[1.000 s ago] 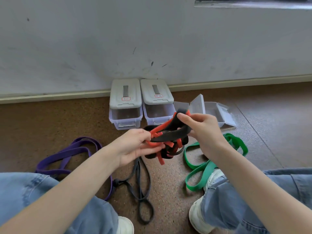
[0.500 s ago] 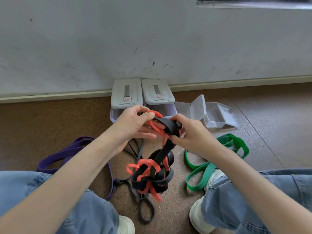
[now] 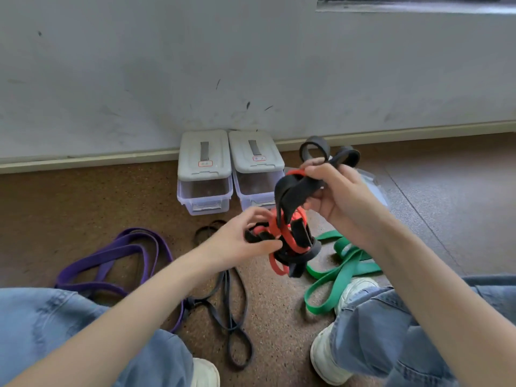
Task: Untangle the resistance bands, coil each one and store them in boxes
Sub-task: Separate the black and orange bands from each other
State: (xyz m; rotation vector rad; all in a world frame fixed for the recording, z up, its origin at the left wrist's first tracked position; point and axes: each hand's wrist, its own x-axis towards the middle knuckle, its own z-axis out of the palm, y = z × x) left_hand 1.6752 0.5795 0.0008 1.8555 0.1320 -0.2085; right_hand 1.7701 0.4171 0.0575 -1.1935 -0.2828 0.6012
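Two hands work on one knot of resistance bands, held up over the floor [image 3: 279, 317]; the knot joins two bands — one black band [image 3: 296, 188] and one red band [image 3: 290, 236]. The right hand [image 3: 339, 196] sits at about two o'clock from the knot, its fingers curled round the upper stretch of the black band, two loops of which stand up above the knuckles; the left hand [image 3: 240, 241] is at nine o'clock from the tangled lump, thumb and fingers pinching into its side. The lump hangs between the two hands, lower than the right hand and level with the left.

Three more bands lie loose on the floor: one purple band [image 3: 117, 255] at eight o'clock from the hands, one thin dark grey band [image 3: 231, 305] at six o'clock, one green band [image 3: 343, 272] at four o'clock, just beside a white shoe [image 3: 354, 289]. A further small dark loop [image 3: 208, 233] shows at the left wrist; which band it belongs to I cannot tell.

Two closed boxes [image 3: 205, 171] with grey lids stand side by side, touching, at twelve o'clock against the wall [image 3: 251, 65]; a third clear box [image 3: 377, 188] is mostly hidden behind the right hand — whether it is open I cannot tell.
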